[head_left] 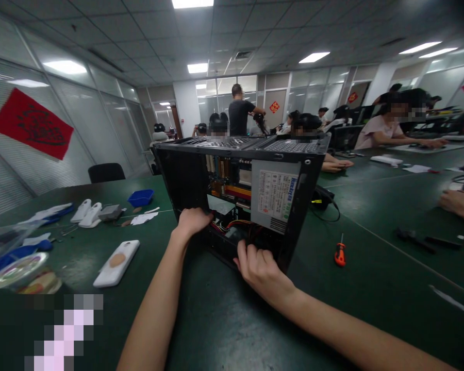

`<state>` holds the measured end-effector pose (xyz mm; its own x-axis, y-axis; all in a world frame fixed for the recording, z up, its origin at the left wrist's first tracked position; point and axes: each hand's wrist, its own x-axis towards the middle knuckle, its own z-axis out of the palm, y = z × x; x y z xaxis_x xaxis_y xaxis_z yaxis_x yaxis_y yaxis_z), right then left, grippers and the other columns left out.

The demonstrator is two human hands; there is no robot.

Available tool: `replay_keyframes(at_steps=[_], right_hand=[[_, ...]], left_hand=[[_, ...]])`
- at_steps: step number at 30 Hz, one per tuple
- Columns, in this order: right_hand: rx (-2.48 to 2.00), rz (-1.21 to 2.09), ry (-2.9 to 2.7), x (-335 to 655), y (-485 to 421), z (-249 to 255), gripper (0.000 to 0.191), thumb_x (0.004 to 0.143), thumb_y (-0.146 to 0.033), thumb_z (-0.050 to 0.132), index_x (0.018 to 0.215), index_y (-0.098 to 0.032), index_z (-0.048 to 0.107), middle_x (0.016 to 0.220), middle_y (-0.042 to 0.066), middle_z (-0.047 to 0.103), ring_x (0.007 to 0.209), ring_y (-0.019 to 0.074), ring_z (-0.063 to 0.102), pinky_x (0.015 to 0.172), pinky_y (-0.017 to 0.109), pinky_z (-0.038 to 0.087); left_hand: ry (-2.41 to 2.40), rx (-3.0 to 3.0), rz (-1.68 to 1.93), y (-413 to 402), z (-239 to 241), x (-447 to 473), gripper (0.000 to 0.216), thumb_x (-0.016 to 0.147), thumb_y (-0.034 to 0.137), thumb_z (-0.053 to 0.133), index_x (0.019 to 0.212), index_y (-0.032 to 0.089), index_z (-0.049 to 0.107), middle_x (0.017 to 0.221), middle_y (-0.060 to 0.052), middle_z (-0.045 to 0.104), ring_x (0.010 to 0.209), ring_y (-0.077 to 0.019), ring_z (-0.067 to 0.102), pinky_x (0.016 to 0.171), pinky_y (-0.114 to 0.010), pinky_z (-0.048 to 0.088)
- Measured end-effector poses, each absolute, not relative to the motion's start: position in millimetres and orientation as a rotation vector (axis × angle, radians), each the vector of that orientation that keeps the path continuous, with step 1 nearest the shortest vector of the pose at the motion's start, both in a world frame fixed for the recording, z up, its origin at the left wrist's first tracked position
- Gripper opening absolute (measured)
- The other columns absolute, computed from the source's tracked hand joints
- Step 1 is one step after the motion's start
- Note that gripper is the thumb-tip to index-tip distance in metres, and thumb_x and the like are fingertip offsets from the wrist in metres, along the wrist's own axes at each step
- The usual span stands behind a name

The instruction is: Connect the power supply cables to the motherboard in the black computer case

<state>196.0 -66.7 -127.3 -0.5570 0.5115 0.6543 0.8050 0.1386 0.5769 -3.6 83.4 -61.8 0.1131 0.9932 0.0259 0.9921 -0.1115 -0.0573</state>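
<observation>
An open black computer case (185,175) stands on the dark green table (216,319), its open side toward me. Inside I see a grey power supply (274,196), a circuit board and red and yellow wires (239,224). My left hand (193,220) is curled over the case's lower left edge, fingers reaching inside. My right hand (257,265) grips the bottom front rim of the case below the power supply, fingers bent over it. An orange-handled screwdriver (340,252) lies on the table to the right of the case.
A white phone-like slab (117,263) lies at the left, with a blue tray (141,197), white parts and a disc beyond it. Black tools (427,241) lie at the right near another person's hand (460,203). Other people sit along the far side of the table.
</observation>
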Motion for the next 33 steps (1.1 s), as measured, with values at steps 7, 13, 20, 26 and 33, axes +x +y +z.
replay_keyframes(at_steps=[7,13,20,26,33], right_hand=[[-1.249,-1.25,-2.183,199.3,-67.1,-128.7,0.033,0.099,-0.02,0.045,0.121,-0.001,0.06,0.069,0.005,0.057,0.057,0.0156,0.046,0.057,0.033,0.031],[-1.411,-1.195,-2.152,193.8,-71.3,-127.2,0.03,0.095,-0.015,0.048,0.12,-0.004,0.061,0.07,0.005,0.057,0.058,0.0162,0.048,0.058,0.034,0.03],[-1.141,-1.414,-2.216,237.2,-52.4,-126.0,0.033,0.098,-0.02,0.047,0.125,-0.006,0.06,0.069,0.001,0.054,0.058,0.0143,0.047,0.059,0.034,0.027],[-0.9,-1.248,-2.292,321.8,-4.0,-128.5,0.033,0.103,-0.033,0.044,0.113,-0.012,0.068,0.075,0.003,0.063,0.066,0.0134,0.049,0.066,0.034,0.025],[-1.004,-1.097,-2.193,329.5,-3.4,-133.3,0.029,0.097,-0.036,0.053,0.099,-0.014,0.071,0.073,0.004,0.064,0.065,0.0147,0.049,0.068,0.033,0.028]], left_hand=[[-2.11,-2.288,0.069,74.2,-57.6,-3.5,0.062,0.095,0.054,0.031,0.107,0.011,0.074,0.115,-0.021,0.071,0.11,-0.0341,0.067,0.085,-0.035,0.052],[-2.054,-2.289,0.048,74.0,-60.6,-5.2,0.065,0.096,0.055,0.027,0.104,0.011,0.074,0.111,-0.021,0.072,0.108,-0.0369,0.067,0.084,-0.04,0.052],[-2.001,-2.193,-0.135,49.9,-69.1,0.5,0.076,0.099,0.058,0.016,0.089,0.014,0.077,0.092,-0.018,0.074,0.095,-0.0329,0.07,0.083,-0.039,0.049],[-1.776,-2.397,-0.226,13.7,-78.9,32.4,0.085,0.082,0.086,0.028,0.094,0.02,0.079,0.088,-0.015,0.074,0.088,-0.0313,0.07,0.078,-0.036,0.048],[-1.681,-2.401,-0.177,3.3,-78.2,43.6,0.062,0.088,0.071,0.044,0.098,0.019,0.078,0.087,-0.015,0.074,0.088,-0.0308,0.071,0.074,-0.034,0.049]])
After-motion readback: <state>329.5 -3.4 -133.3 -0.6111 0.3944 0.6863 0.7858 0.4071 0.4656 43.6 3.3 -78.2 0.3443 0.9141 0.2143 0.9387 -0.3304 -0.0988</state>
